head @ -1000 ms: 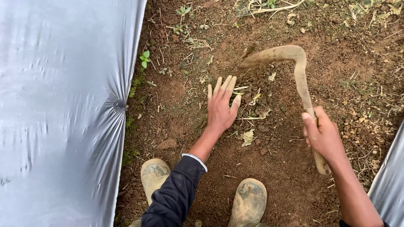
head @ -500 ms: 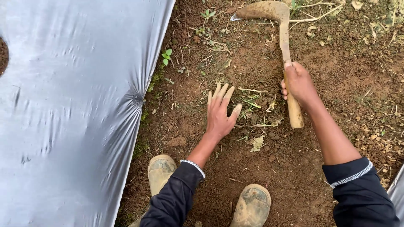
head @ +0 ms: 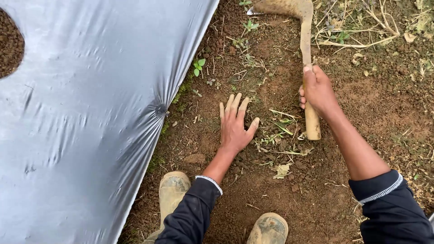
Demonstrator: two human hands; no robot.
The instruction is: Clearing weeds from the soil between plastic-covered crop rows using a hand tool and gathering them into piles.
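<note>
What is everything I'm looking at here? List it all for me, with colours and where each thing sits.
plastic sheet: one, silver-grey, covering the left side, pinned at its edge
hole in sheet: one, showing dark soil, far left
soil path: one strip, brown, centre to right
hoe: one, tan wooden handle with muddy blade, upper centre
small weeds: a few, green, beside the sheet's edge
dry stems: several, straw-coloured, upper right
dead leaf: one, pale, on soil below the hands
boots: two, muddy tan, bottom centre
left hand: one, flat on the soil, fingers spread
right hand: one, gripping the hoe handle
</note>
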